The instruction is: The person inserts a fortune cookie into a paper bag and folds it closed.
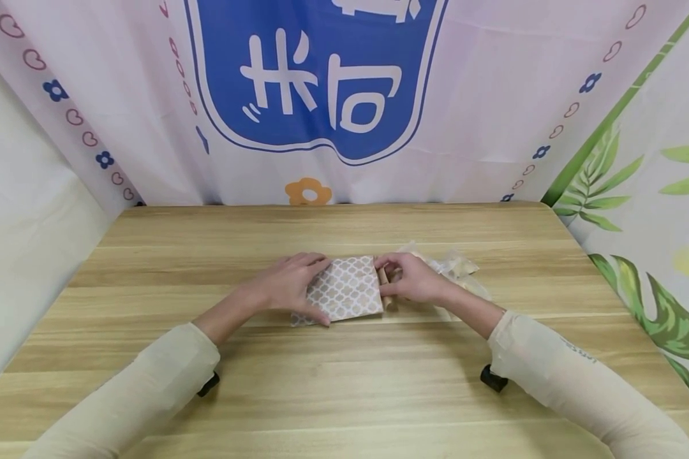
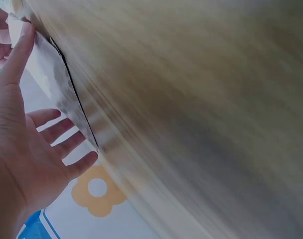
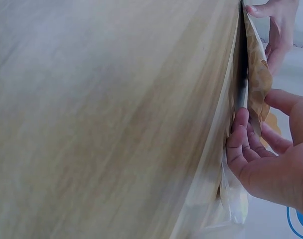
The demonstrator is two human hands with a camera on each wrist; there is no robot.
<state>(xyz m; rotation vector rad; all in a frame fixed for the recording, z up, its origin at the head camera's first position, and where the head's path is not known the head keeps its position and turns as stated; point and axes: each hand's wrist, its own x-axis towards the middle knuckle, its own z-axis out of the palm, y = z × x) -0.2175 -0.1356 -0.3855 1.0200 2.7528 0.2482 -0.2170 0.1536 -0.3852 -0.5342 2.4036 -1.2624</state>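
Observation:
A flat paper bag (image 1: 350, 287) with a tan and white lattice print lies in the middle of the wooden table. Spread over its left end is my left hand (image 1: 293, 285), thumb along the near edge and fingers at the far one. These fingers look extended in the left wrist view, where the bag (image 2: 59, 74) appears nearly edge-on. At the other end, my right hand (image 1: 413, 278) pinches the bag's edge, beside a rolled or folded brown part (image 1: 387, 280). Seen from the right wrist, the curled fingers sit below the bag (image 3: 258, 84) and the thumb lies at its upper side.
Crumpled clear plastic packaging (image 1: 459, 264) with pale contents lies behind and right of my right hand. A printed curtain (image 1: 465, 127) hangs at the far table edge. Bare wood (image 1: 344, 389) stretches between my forearms.

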